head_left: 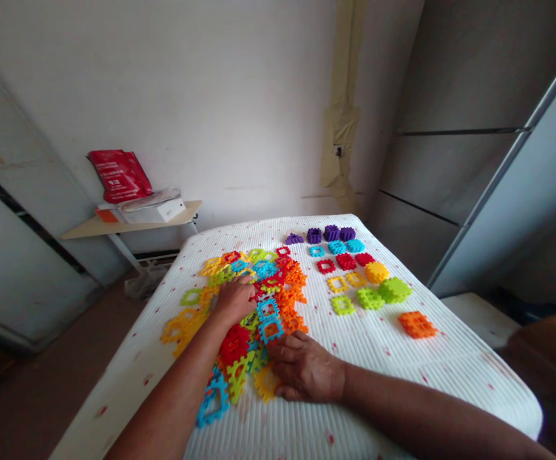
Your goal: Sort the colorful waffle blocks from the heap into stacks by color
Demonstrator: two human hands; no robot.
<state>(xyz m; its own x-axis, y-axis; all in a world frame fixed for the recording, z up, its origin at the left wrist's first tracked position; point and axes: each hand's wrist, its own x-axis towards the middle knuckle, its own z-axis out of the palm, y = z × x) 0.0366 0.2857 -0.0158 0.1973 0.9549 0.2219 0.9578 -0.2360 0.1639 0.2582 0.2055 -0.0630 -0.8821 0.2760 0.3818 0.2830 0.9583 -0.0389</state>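
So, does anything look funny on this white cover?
Yes, a little. The orange clump of plastic blocks sits alone, off to the side of the neat colour rows, while the jumbled heap of blocks looks messy beside them.

Catalogue entry, one human pair of upper limbs, seen from above by anyone standing close. The left forearm [172, 390] and right forearm [426, 415]: bare skin, long and tapering toward the wrist, nothing worn on them within view. The left hand [234, 301]: broad back, blunt fingers. The right hand [307, 367]: broad back, thick fingers, creased knuckles, wrist narrower than the palm. Nails: too small to tell.
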